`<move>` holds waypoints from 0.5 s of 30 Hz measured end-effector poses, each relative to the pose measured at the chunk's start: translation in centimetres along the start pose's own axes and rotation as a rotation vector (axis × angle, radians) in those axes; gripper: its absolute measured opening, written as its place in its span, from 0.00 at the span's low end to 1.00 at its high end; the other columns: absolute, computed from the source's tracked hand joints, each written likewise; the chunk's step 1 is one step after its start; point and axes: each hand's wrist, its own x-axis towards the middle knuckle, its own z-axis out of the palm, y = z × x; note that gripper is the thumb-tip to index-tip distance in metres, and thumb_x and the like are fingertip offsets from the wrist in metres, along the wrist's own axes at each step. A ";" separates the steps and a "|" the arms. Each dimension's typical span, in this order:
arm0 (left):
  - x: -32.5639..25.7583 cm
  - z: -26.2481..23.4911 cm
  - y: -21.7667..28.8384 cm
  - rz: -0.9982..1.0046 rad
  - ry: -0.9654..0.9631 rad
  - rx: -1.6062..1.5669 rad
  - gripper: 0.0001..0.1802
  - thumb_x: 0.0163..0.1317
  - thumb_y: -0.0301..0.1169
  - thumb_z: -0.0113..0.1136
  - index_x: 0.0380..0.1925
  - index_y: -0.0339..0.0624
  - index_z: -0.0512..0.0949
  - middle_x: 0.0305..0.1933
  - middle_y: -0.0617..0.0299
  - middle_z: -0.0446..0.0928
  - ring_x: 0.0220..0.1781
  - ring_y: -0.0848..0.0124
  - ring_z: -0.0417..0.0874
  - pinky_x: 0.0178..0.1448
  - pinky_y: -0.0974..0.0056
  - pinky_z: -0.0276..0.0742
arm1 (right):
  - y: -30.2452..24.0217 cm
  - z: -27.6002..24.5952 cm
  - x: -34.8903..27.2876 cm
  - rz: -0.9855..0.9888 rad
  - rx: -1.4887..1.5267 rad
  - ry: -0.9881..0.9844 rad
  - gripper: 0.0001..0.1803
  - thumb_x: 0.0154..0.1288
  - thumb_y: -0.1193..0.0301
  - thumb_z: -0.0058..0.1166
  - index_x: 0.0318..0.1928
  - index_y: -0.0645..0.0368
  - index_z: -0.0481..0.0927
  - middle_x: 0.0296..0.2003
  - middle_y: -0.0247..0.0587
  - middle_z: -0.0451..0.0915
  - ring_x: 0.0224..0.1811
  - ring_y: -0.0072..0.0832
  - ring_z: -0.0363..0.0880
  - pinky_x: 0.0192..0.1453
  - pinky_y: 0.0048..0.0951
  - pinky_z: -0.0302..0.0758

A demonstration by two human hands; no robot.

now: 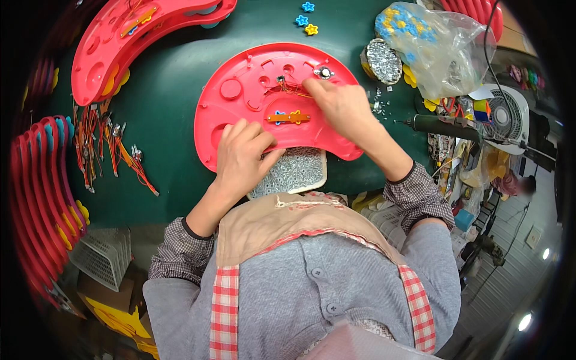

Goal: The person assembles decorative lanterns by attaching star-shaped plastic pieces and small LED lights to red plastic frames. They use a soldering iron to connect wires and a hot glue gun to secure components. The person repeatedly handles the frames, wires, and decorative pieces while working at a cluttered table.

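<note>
A pink kidney-shaped plastic shell (210, 129) lies hollow side up in front of me. At its lower left rim, my left hand (243, 147) is closed, curled fingers inside and thumb along the edge. My right hand (345, 108) reaches over the right side, its fingertips pinched together at thin red and dark wires (294, 90); the fingers partly hide the wires. A small connector (281, 79) sits at the wires' other end. Below them, an orange-brown circuit strip (289, 118) spans blue and yellow star pieces. A round black-and-white part (324, 72) sits at the upper right.
A tray of small metal screws (294, 171) stands against my apron, partly under the shell. Wired parts (99, 147) lie to the left beside stacked pink shells (42, 198). Another shell (90, 48), a foil-like bowl (384, 62), a bag of stars (444, 54) and a power screwdriver (444, 126) surround the work.
</note>
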 end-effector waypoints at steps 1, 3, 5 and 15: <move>0.0 0.1 0.1 0.001 0.006 0.004 0.13 0.51 0.35 0.77 0.26 0.43 0.81 0.29 0.62 0.73 0.36 0.61 0.74 0.43 0.56 0.66 | -0.1 0.0 -0.3 -0.013 0.002 0.002 0.15 0.62 0.76 0.55 0.51 0.53 0.76 0.32 0.39 0.84 0.35 0.40 0.87 0.30 0.40 0.80; -0.1 -0.2 0.3 -0.031 -0.047 0.022 0.13 0.53 0.36 0.77 0.30 0.42 0.83 0.31 0.60 0.76 0.39 0.59 0.77 0.47 0.55 0.69 | 1.0 0.7 -0.4 -0.100 0.114 0.142 0.14 0.62 0.78 0.53 0.49 0.59 0.79 0.33 0.41 0.85 0.31 0.35 0.88 0.30 0.36 0.81; 0.5 -1.3 0.0 -0.024 -0.056 -0.154 0.13 0.54 0.34 0.77 0.35 0.40 0.84 0.32 0.59 0.77 0.39 0.62 0.79 0.47 0.57 0.73 | 3.0 1.1 -0.5 0.126 0.729 0.163 0.14 0.62 0.79 0.50 0.48 0.61 0.82 0.36 0.40 0.87 0.32 0.29 0.87 0.33 0.31 0.82; 26.3 -1.5 -7.0 -0.064 -0.024 0.379 0.28 0.67 0.31 0.60 0.67 0.40 0.71 0.67 0.40 0.71 0.61 0.42 0.82 0.64 0.47 0.80 | 11.5 4.8 15.4 0.410 0.188 0.242 0.33 0.65 0.46 0.63 0.68 0.39 0.76 0.63 0.52 0.72 0.53 0.53 0.85 0.58 0.51 0.83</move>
